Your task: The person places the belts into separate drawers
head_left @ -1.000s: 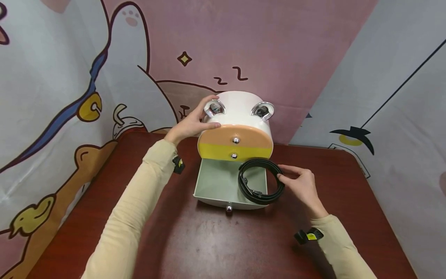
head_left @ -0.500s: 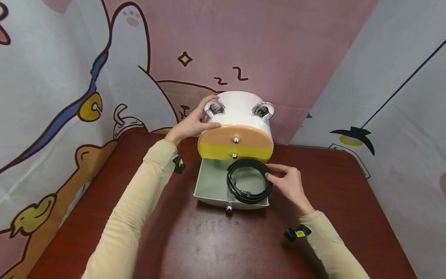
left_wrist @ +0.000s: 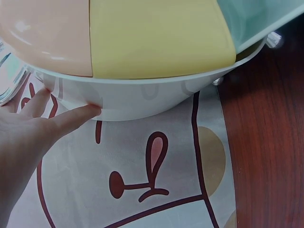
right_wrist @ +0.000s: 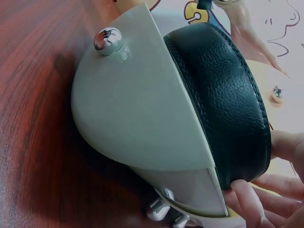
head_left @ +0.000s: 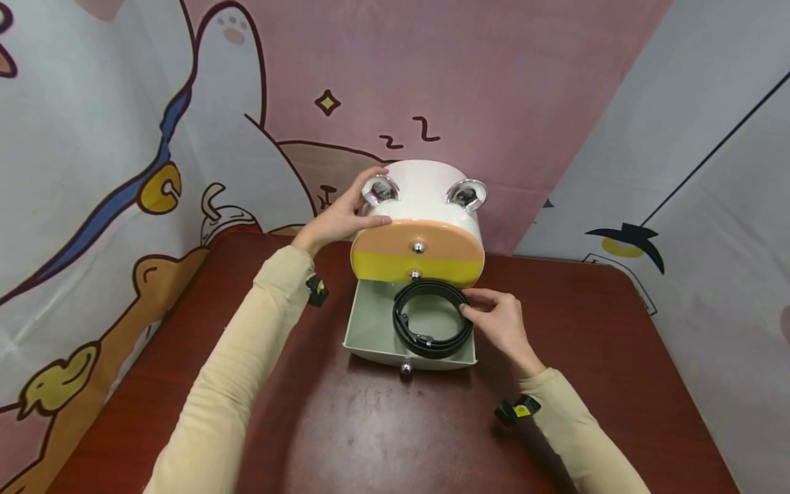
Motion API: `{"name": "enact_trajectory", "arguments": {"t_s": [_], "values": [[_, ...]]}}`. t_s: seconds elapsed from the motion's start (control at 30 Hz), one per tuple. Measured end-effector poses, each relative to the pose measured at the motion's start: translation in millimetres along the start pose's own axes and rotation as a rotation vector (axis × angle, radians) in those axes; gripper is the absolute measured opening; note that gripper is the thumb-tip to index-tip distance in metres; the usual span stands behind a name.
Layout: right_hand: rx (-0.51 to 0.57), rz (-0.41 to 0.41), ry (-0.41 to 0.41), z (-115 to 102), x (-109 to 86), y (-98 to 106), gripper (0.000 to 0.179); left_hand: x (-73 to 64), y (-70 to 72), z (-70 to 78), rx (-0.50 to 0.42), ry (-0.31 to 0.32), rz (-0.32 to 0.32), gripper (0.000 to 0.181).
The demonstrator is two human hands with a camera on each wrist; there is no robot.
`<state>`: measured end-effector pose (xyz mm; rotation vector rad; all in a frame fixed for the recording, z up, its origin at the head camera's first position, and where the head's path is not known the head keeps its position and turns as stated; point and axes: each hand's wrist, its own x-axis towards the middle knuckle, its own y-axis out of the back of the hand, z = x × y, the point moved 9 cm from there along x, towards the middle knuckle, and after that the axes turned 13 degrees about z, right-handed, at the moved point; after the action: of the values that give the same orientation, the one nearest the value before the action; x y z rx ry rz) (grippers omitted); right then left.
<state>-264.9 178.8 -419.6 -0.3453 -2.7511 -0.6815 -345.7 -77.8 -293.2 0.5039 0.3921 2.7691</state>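
A black leather belt [head_left: 432, 348], coiled into a ring with a metal buckle, is at the pulled-out pale green drawer [head_left: 370, 321]. My right hand [head_left: 500, 322] pinches the coil's right side between thumb and fingers. From the right wrist view, the belt [right_wrist: 228, 99] sits partly below the drawer's rim and stands above it. The drawer belongs to a small white drawer box [head_left: 426, 189] with silver ears. My left hand [head_left: 339, 216] rests against its upper left side, thumb forward, fingers partly hidden behind an ear. In the left wrist view the fingers look straight.
Above the green drawer, the orange drawer [head_left: 389, 240] and yellow drawer [head_left: 382, 267] are closed, each with a silver knob. Everything stands on a reddish-brown table [head_left: 345, 425]. A cartoon-printed cloth [head_left: 494, 82] hangs behind the table and on both sides.
My right hand has carried the belt leftward, from over the drawer's right edge to over the drawer itself. The left hand and the box have stayed in place.
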Motion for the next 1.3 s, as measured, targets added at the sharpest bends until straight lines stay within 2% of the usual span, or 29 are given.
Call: {"name": "enact_trajectory", "arguments": {"t_s": [0.33,0.63,0.83,1.03,1.3], "values": [[-0.081,-0.027,0.021,-3.0,-3.4,-21.5,0.026,0.3,0.3,0.4,-0.006,-0.004,0.000,0.082],[-0.176,-0.009,0.146,-13.9,-5.7,-29.1,0.028,0.9,0.7,0.7,-0.012,-0.011,0.006,0.081],[-0.224,-0.030,0.177,-17.0,-5.2,-36.3,0.029,-0.1,0.3,0.7,-0.022,-0.003,0.002,0.081],[-0.226,-0.060,0.178,-15.4,-4.5,-44.9,0.029,-0.8,-0.9,0.4,-0.022,0.002,-0.005,0.081],[-0.147,-0.049,0.201,-20.3,-0.7,-39.3,0.026,-0.8,0.9,-1.1,-0.022,0.018,0.001,0.081]]}}
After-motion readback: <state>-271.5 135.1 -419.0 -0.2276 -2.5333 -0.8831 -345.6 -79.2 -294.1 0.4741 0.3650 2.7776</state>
